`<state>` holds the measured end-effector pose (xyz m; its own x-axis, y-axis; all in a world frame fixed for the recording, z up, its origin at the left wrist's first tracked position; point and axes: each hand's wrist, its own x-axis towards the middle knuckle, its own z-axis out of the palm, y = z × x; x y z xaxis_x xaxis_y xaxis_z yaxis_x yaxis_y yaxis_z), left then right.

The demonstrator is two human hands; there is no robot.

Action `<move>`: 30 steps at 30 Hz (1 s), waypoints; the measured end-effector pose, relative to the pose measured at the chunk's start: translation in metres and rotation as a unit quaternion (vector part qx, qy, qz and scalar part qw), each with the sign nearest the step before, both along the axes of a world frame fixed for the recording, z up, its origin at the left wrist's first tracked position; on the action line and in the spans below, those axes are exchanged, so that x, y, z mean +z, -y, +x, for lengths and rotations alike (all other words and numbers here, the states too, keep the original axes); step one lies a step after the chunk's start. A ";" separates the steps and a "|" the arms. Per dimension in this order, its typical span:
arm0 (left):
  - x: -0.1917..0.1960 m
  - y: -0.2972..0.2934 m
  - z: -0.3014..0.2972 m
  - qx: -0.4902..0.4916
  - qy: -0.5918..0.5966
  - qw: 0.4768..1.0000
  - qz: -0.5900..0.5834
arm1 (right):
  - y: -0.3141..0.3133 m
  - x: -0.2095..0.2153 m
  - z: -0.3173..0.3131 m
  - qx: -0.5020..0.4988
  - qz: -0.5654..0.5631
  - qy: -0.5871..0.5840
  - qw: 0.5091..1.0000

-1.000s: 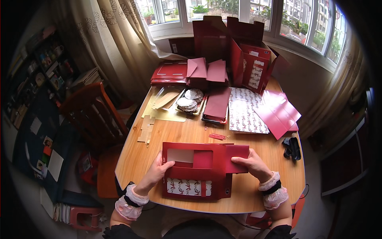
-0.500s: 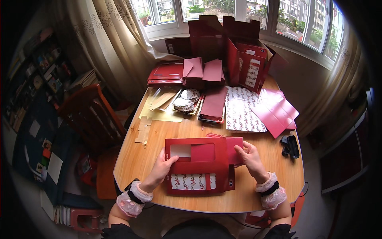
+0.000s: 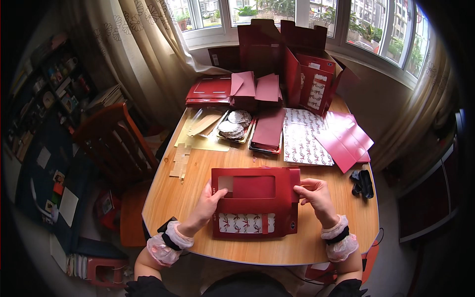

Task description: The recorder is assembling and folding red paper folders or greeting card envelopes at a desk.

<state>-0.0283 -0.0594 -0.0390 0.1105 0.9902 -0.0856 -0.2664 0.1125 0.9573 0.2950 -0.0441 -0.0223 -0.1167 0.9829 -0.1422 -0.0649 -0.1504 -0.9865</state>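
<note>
A flat dark-red cardboard box [image 3: 247,207] with a window cut in its upper part hangs over the near part of the table. Below the window shows a white strip with a red-and-grey bow pattern. My left hand [image 3: 205,208] grips the box's left edge, thumb on the front near the window's corner. A crimson card [image 3: 255,187] lies inside, showing through most of the window; a pale patch shows at the window's left. The card's right end sticks out of the box's right side, where my right hand [image 3: 315,198] pinches it between thumb and fingers.
Behind lie a narrow stack of red cards [image 3: 268,128], round patterned pieces [image 3: 235,123], patterned sheets [image 3: 309,136] and shiny pink cards [image 3: 346,143]. Large red cartons [image 3: 309,79] stand by the window. A black tape dispenser-like object [image 3: 363,184] sits right; tan strips [image 3: 180,161] lie left.
The crimson card has slid leftward, deeper into the box, filling more of the window. Less of it sticks out at the right, and the box has shifted slightly right and up.
</note>
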 end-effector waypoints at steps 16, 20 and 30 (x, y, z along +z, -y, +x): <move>-0.008 -0.012 0.016 -0.012 -0.010 0.999 -0.039 | 0.000 -0.005 -0.001 0.030 0.032 0.009 0.999; -0.014 -0.013 0.012 -0.010 0.007 0.999 -0.051 | -0.001 -0.008 0.000 0.030 0.027 0.003 0.999; -0.010 -0.010 0.011 -0.025 0.046 0.998 -0.046 | 0.001 -0.010 -0.006 0.007 0.017 -0.011 1.000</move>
<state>-0.0177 -0.0489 -0.0492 0.1705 0.9717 -0.1636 -0.3440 0.2143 0.9142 0.2888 -0.0449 -0.0328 -0.1333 0.9853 -0.1065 -0.0839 -0.1183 -0.9894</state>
